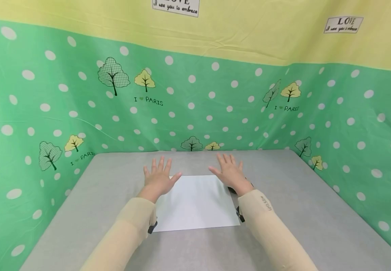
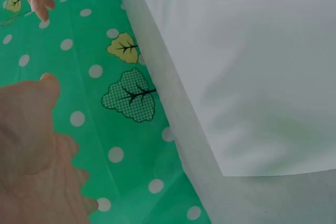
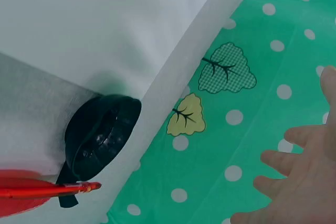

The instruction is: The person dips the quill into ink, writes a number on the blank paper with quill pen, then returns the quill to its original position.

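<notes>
Both hands hover over the far part of a white sheet of paper (image 1: 197,205) lying on the grey table. My left hand (image 1: 158,180) is at the sheet's far left corner, fingers spread and holding nothing. Over the far right corner, my right hand (image 1: 231,174) has its fingers spread too, also holding nothing. Beneath the right wrist sits a black, round, hollow thing (image 3: 100,137) with a short tab, mostly hidden in the head view. Beside it, in the right wrist view, lies a slim red rod-like thing (image 3: 47,190) over a red patch.
A grey tabletop (image 1: 195,250) extends around the sheet. Green polka-dot cloth (image 1: 188,124) printed with trees hangs along the back and both sides, with a yellow band above. Dark straps (image 1: 152,226) show at the beige sleeves.
</notes>
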Tool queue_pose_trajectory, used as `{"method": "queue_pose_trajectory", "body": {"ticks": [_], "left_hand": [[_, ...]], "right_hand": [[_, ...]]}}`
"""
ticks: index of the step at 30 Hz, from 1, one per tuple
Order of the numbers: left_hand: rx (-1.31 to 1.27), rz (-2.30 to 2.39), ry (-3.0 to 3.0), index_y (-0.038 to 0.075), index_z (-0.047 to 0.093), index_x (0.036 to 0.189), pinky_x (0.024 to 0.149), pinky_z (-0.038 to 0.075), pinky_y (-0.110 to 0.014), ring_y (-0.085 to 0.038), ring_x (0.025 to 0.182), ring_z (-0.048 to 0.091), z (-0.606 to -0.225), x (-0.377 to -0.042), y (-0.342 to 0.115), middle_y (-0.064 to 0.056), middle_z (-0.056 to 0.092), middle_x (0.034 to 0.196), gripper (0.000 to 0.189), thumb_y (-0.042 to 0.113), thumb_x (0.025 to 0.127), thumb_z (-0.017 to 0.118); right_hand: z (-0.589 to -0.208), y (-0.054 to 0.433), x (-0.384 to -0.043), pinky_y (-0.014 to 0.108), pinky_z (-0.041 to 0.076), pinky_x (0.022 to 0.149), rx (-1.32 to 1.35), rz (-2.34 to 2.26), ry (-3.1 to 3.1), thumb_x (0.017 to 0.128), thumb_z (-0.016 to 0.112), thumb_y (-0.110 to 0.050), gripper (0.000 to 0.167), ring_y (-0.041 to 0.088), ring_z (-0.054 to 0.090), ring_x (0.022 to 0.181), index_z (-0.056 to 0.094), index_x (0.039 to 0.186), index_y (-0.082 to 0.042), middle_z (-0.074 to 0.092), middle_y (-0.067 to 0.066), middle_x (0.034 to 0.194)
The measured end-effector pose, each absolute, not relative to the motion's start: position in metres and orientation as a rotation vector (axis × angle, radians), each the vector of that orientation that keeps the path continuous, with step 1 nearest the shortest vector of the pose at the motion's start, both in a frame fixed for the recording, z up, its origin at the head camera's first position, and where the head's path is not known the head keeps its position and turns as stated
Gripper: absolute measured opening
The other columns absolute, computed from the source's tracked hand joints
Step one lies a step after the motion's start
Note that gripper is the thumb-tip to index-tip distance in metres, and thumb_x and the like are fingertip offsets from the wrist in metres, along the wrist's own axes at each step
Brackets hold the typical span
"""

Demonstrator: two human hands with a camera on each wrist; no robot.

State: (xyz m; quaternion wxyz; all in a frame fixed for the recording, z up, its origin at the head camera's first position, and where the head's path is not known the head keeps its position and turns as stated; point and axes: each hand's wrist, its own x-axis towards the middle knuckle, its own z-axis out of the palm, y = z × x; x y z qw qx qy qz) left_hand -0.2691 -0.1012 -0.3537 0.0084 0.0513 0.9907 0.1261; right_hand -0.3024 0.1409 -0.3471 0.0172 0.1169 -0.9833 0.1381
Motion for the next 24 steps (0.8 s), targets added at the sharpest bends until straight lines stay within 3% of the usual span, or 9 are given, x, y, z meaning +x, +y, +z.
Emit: {"method": "queue_pose_trajectory", "body": {"ticks": [24], "left_hand": [[0.387, 0.512, 3.081, 0.003, 0.016, 0.146, 0.104, 0.007, -0.061, -0.043, 0.135, -0.002, -0.367, -0.256, -0.123, -0.021, 0.005, 0.151, 0.072, 0.045, 0.095, 0.044]], "right_hand": [[-0.353, 0.188, -0.31, 0.066, 0.012, 0.1, 0.341, 0.537, -3.035, 0.095, 0.039, -0.051, 0.074, 0.042, 0.012, 0.134, 0.016, 0.147, -0.004, 0.02, 0.023, 0.147]]}}
